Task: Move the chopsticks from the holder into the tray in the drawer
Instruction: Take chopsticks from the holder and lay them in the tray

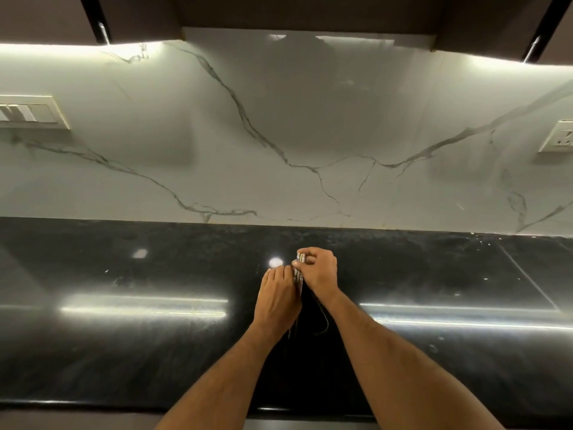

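- A black, glossy worktop (155, 336) runs across the lower half of the frame, with strip-light reflections streaked over it.
- Behind it rises a pale marble-look wall (279, 119) with dark veins, lit from under dark cabinets at the top of the frame.
- A switch plate (29, 113) sits on the wall at the left edge, and a socket (558, 136) at the right edge.
- Both bare forearms reach in from the bottom of the frame and meet just below centre.
- The chopsticks (298, 271) are gathered as a bundle between the two hands, above the worktop; their light, patterned ends point toward the wall, and thin dark tips show below the left wrist.
- The right hand (319, 271) has its fingers curled around the upper end of the bundle, grasping it.
- The left hand (277, 293) lies against the bundle's left side, fingers closed onto the chopsticks.
- The two hands touch each other around the bundle.
- A thin dark curved line shows on the worktop between the wrists; what it is I cannot tell.
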The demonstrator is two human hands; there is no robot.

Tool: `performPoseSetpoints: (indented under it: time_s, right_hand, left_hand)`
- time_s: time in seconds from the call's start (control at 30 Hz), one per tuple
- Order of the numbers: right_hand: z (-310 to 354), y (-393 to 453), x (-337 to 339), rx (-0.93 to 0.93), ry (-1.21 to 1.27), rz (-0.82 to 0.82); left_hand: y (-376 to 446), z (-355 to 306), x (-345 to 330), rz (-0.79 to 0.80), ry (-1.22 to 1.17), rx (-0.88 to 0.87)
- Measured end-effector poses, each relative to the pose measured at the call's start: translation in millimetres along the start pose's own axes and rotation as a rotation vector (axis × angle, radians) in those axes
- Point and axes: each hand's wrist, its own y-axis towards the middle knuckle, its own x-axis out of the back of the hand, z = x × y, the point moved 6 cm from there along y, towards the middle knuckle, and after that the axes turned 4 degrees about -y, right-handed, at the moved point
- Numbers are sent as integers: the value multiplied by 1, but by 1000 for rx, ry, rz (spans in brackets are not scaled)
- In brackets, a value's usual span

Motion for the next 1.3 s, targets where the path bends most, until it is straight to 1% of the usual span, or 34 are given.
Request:
performPoseSetpoints:
  time_s: [0.1,0.17,0.23,0.33,0.4,0.43,0.47,0.57,0.67,0.77,0.97,1.03,1.13,1.23,1.3]
  right_hand:
    - [15,-2,13,-6,105,-21]
    - [30,-6,25,1,179,-27]
    - [48,-12,39,32,232,-33]
    - [75,-25,61,99,284,-24]
    - [89,-35,75,137,277,-3]
    - [95,-40,82,146,261,12]
    - [100,-44,88,146,250,28]
    - [115,-57,103,134,260,48]
    - [131,-69,117,148,232,22]
    - [148,-77,131,155,285,-30]
    - [191,-88,176,303,341,-301]
    - [203,-93,189,379,302,-371]
    - [216,-100,203,488,234,-435]
    - [222,-105,222,507,278,-553]
    - [220,-106,237,471,387,-628]
  left_hand:
    - [4,-6,17,-69,-114,31]
    - [6,-9,28,-99,-236,91]
    - [6,-13,38,-73,-491,207]
    - [6,-23,53,10,-879,376]
    - [4,-31,66,28,-1094,421]
    - [2,-36,74,32,-1170,414]
    - [-1,-40,82,33,-1198,398]
    - [-11,-50,102,39,-1157,365]
    - [-17,-57,116,49,-1160,361]
    - [-23,-60,126,68,-1132,350]
    - [-34,-56,140,73,-1066,342]
    - [-32,-56,146,62,-1055,332]
    - [-27,-57,155,54,-1059,313]
    - [-23,-55,156,69,-1057,321]
    - [-24,-48,154,51,-1057,371]
